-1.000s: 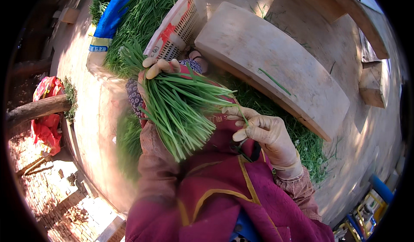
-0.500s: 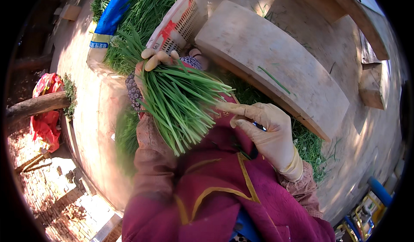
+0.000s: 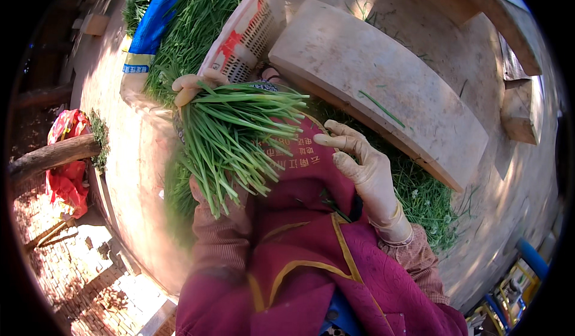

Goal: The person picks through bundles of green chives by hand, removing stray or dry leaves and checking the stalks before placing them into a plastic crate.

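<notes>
Bunch [image 3: 233, 132]: long green leaves, held up before the purple apron [image 3: 293, 249], ends spread out down and right.
Left hand [image 3: 190, 84]: gloved, closed around the bunch.
Right hand [image 3: 370, 171]: gloved, fingers apart, near the leaf ends; nothing is seen held.
Good way: the bunch is best held snug, not squashed, ends fanned so each leaf can be seen.
Bench [image 3: 359, 66]: off right, one loose leaf [image 3: 383, 109] on top.
Basket [image 3: 239, 39]: just past the left hand.

Two gloved hands [image 3: 190, 89] [image 3: 370, 171] counted, one bunch of green stalks [image 3: 230, 135] shown, at least two heaps of greens [image 3: 206, 21] [image 3: 426, 210] seen, one perforated basket [image 3: 242, 43], one blue-and-yellow sack [image 3: 153, 27], one burgundy apron [image 3: 314, 258] worn, one red bag [image 3: 67, 183], one central pale slab [image 3: 359, 60], one blue tube [image 3: 530, 257] included.
</notes>
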### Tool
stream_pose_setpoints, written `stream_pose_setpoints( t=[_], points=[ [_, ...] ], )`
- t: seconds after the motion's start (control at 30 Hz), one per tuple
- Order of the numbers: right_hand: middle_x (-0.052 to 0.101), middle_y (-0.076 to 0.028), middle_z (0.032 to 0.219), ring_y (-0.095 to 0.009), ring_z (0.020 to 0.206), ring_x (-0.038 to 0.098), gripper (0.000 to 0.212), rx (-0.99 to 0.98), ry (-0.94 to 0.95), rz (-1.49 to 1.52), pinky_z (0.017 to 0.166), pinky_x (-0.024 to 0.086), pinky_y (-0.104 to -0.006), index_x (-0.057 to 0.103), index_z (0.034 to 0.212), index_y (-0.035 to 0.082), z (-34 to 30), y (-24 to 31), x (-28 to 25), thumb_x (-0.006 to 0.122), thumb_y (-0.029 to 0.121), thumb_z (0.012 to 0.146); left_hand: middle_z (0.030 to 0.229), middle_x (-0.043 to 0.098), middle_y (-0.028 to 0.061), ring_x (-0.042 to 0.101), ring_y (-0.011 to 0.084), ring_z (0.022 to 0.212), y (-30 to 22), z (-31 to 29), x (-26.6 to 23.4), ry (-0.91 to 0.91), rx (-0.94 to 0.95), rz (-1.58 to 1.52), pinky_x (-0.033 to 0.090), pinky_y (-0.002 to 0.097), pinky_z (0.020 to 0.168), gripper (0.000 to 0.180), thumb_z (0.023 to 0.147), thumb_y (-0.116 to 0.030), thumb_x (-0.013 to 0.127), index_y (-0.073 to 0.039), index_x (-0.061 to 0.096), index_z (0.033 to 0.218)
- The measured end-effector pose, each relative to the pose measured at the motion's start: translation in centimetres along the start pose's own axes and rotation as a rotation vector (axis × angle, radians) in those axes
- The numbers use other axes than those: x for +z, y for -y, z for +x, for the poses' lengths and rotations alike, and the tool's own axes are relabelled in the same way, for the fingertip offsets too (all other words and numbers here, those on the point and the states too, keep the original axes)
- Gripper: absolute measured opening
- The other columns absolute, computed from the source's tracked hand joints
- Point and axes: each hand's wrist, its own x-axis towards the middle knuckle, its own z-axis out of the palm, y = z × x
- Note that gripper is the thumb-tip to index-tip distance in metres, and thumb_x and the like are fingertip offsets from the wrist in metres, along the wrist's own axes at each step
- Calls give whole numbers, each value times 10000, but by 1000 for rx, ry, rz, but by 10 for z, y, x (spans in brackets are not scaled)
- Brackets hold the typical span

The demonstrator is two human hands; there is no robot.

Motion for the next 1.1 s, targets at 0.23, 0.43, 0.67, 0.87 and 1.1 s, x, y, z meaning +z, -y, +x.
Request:
stream_pose_setpoints(
  t=[0.23,0.43,0.67,0.87,1.1],
  points=[
    [545,-164,1369,-274,1207,562,422,30,159,-17,1005,436,-338,690,1160,67,14,1,28,752,291,808,914,621,-114,589,52,1053,-16,4,0,-69,-84,34,317,336,1115,104,988,-150,482,-170,574,1032],
    [559,-176,1347,-291,1192,570,438,-24,115,-90,1005,428,-348,692,1145,52,17,-4,30,768,299,792,837,579,-114,603,53,919,-7,4,8,-109,-73,97,359,346,1085,115,992,-115,453,-171,541,1040],
    [668,-80,1167,-136,1052,594,339,279,247,354,945,439,-270,653,1186,-2,31,5,40,667,182,902,926,527,-86,537,37,1007,21,-2,-5,-125,460,1111,353,367,1091,149,1012,-98,363,-132,490,1082],
    [685,-45,1093,-85,971,588,289,350,281,590,895,454,-241,654,1163,-46,30,6,46,641,117,925,891,501,-101,500,29,994,-39,4,-16,133,-197,241,295,362,1123,203,1038,-167,282,-123,469,1104],
    [715,-42,1005,-73,886,610,251,312,199,407,810,488,-235,697,1086,-42,33,7,52,694,116,891,845,498,-103,507,40,959,-30,1,-28,56,265,1292,297,363,1120,203,1037,-170,298,-118,483,1104]
  ],
)
